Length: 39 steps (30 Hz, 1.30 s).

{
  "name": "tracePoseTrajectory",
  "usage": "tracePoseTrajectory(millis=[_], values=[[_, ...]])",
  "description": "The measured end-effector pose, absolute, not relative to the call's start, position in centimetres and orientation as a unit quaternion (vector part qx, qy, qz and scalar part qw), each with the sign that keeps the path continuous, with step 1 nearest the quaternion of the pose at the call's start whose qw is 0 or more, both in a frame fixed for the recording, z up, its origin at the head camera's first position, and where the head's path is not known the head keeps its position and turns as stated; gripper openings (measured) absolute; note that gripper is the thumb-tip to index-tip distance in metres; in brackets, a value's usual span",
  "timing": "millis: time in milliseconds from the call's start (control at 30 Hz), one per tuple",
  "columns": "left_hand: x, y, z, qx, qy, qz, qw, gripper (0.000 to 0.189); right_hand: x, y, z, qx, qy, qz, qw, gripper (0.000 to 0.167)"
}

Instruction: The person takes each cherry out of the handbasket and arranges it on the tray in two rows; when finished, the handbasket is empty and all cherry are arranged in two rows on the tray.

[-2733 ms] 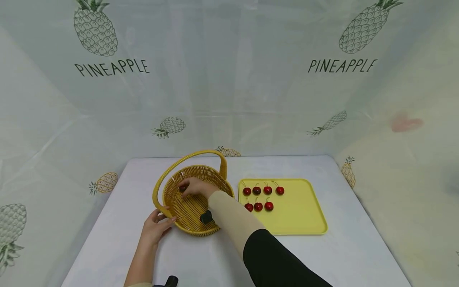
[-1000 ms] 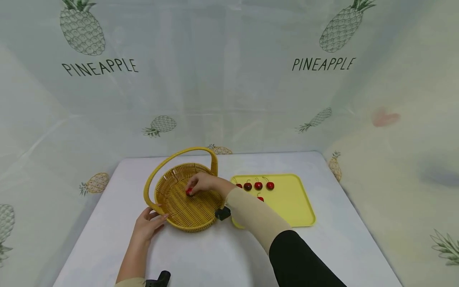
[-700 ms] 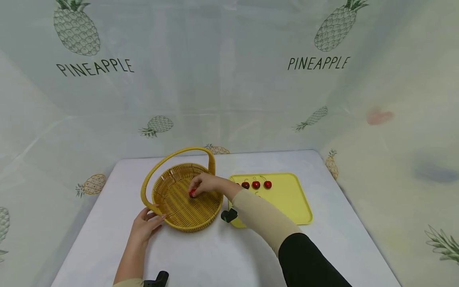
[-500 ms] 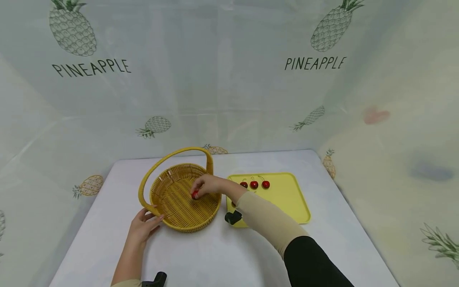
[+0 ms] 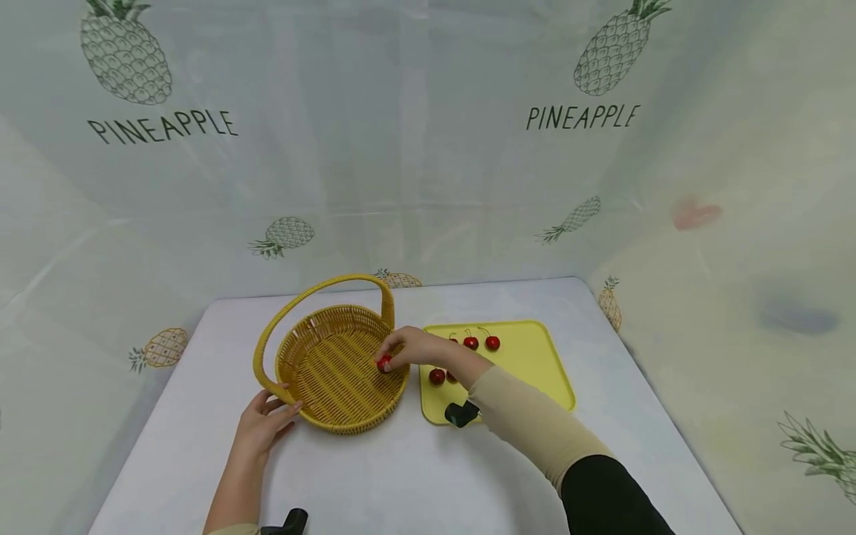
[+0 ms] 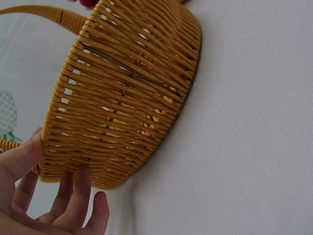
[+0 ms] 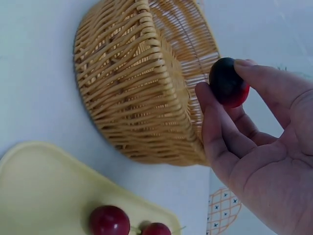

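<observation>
A yellow wicker basket (image 5: pixel 337 371) with a tall arched handle stands on the left of the table. My left hand (image 5: pixel 262 425) grips its near-left rim by the handle's base; in the left wrist view the thumb lies at the rim and the fingers are against the outer wall. Between thumb and fingertips, my right hand (image 5: pixel 417 349) pinches a dark red cherry (image 7: pixel 229 83) over the basket's right side, close to the rim. No fruit shows on the visible part of the basket's floor.
Right of the basket lies a yellow tray (image 5: pixel 528 375) bearing several cherries, among them a red cherry (image 5: pixel 492 342) at the back and a dark cherry (image 5: pixel 437 377) near its left edge. My right forearm covers part of it. A pineapple-print curtain (image 5: pixel 361 148) hangs behind the table.
My right hand, pinching the cherry, has moved from deep inside the basket rightward to near its right rim. My left hand stays on the rim. The head view has shifted slightly.
</observation>
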<state>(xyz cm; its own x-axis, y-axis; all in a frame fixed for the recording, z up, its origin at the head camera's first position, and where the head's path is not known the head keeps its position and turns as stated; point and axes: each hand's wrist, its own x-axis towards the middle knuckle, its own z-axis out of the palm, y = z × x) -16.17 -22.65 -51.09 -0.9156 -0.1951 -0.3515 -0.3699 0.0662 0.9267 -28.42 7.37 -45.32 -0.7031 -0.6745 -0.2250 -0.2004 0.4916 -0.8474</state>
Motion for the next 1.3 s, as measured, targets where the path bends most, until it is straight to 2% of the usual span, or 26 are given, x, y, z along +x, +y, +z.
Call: tracePoseTrajectory(millis=[233,500,800,1300], values=[[-16.2,-22.8,-51.2,-0.189,0.723,0.661,0.066,0.061,-27.5,9.5,-45.1,-0.252,0.818,-0.443,0.267,0.019],[-16.2,-22.7,-51.2,-0.190,0.726,0.658,0.070,0.063,-27.0,12.7,-44.7,-0.229,0.826,-0.446,0.257,0.034],[-16.3,-22.6,-51.3,-0.190,0.724,0.659,0.072,0.064,-26.1,16.0,-44.2,-0.193,0.836,-0.455,0.239,0.036],[-16.3,-22.7,-51.0,-0.195,0.727,0.655,0.071,0.064,-25.6,19.8,-45.5,-0.157,0.844,-0.466,0.213,0.035]])
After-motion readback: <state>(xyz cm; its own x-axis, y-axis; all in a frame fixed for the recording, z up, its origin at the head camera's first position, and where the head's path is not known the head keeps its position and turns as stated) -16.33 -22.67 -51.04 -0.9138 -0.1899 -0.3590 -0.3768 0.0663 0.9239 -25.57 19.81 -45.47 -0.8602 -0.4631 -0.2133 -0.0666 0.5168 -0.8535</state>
